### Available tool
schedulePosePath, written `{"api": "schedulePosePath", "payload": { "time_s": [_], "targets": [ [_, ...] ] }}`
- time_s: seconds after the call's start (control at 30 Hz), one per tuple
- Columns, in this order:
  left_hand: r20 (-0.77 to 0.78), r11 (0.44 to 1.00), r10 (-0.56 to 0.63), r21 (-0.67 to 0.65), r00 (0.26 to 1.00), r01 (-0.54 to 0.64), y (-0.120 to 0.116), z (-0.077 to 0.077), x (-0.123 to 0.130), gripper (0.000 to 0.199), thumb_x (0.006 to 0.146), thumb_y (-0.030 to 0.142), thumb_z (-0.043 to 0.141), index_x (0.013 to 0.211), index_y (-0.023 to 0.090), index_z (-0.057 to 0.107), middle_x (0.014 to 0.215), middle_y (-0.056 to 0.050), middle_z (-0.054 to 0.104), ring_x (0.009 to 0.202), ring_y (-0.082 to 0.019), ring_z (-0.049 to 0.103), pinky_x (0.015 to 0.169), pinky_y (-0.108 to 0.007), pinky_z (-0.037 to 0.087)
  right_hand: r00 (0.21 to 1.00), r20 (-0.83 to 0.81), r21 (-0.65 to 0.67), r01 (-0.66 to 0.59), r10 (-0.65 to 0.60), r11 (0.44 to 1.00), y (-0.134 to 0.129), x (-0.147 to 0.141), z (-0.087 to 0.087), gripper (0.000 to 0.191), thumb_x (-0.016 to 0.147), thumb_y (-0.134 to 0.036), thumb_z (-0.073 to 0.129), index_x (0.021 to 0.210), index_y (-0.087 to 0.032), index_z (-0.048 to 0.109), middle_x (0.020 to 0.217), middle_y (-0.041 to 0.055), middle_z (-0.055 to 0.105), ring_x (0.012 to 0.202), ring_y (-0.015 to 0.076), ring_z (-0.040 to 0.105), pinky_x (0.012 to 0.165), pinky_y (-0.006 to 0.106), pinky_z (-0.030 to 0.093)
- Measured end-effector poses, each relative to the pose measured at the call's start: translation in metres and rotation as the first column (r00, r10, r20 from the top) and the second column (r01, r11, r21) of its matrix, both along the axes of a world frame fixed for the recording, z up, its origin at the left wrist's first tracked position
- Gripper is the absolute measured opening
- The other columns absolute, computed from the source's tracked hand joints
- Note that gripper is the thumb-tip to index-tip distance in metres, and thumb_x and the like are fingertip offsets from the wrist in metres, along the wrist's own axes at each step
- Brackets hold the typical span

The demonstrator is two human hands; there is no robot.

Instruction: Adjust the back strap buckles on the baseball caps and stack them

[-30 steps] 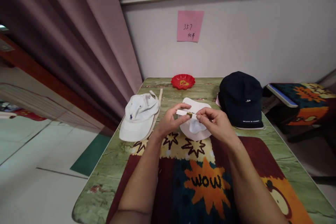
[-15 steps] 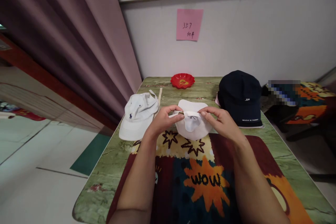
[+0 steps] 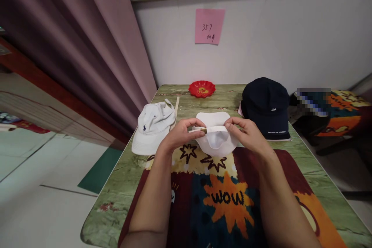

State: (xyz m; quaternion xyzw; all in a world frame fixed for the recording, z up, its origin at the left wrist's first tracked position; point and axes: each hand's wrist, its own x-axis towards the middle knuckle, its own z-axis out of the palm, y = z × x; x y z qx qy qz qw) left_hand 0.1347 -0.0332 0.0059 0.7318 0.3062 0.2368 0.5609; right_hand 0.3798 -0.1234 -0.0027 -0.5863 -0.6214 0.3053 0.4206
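A white baseball cap [image 3: 218, 145] sits at the far edge of the patterned mat, its brim pointing away from me. My left hand [image 3: 186, 131] pinches the cap's back strap close to a brass-coloured buckle [image 3: 204, 130]. On the other side, my right hand [image 3: 241, 130] grips the strap's right end between thumb and fingers. The strap is stretched across between both hands, above the cap's crown. To the left lies a pale cap [image 3: 155, 122] with a small dark horse emblem, its strap hanging loose. A navy cap [image 3: 265, 104] stands at the right, resting on something pinkish.
A red scalloped dish [image 3: 202, 89] stands near the back of the green marbled table [image 3: 101, 205]. The colourful mat [image 3: 200, 217] covers the table's front. A pink note [image 3: 209, 26] is on the wall. A purple curtain [image 3: 95, 15] hangs at the left.
The strap has come down slightly and turned, so the buckle shows more plainly and the dark lettering in the cap is now hidden. Both hands keep their grip.
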Motion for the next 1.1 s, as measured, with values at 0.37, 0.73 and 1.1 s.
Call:
{"api": "schedulePosePath", "payload": {
  "time_s": [0.37, 0.73, 1.1],
  "targets": [
    [0.053, 0.997, 0.041, -0.062, 0.998, -0.038, -0.004, -0.009, 0.013, 0.034, 0.077, 0.044, 0.080, 0.095, 0.016, 0.073, 0.094, -0.005, 0.070, 0.088, -0.018, 0.062, 0.078, -0.027, 0.046, 0.992, 0.124, 0.088, -0.028, 0.017, 0.996, 0.005, -0.023, -0.002, 0.031, 0.092, -0.046, 0.060, 0.077, -0.021, 0.071, 0.080, 0.0023, 0.075, 0.066, 0.0159, 0.057, 0.071, 0.031, 0.043],
    [0.116, 0.976, 0.147, -0.176, 0.982, -0.125, 0.002, -0.015, 0.008, 0.034, 0.067, 0.040, 0.088, 0.086, 0.016, 0.074, 0.103, -0.007, 0.071, 0.096, -0.021, 0.063, 0.084, -0.031, 0.046, 0.976, 0.169, -0.048, -0.128, 0.135, 0.991, -0.004, 0.022, -0.003, 0.049, 0.077, -0.055, 0.079, 0.114, -0.024, 0.073, 0.124, 0.0076, 0.073, 0.115, 0.0309, 0.067, 0.097, 0.039, 0.052],
    [-0.014, 0.992, 0.120, 0.047, 0.993, -0.119, 0.015, -0.012, -0.020, 0.029, 0.087, 0.037, 0.063, 0.106, 0.021, 0.077, 0.117, -0.009, 0.073, 0.114, -0.026, 0.062, 0.103, -0.037, 0.045, 0.956, 0.286, -0.117, -0.034, 0.067, 0.993, -0.005, 0.069, -0.047, 0.061, 0.072, -0.037, 0.081, 0.131, -0.026, 0.069, 0.133, 0.0092, 0.070, 0.124, 0.0332, 0.064, 0.110, 0.049, 0.046]
  ]
}}
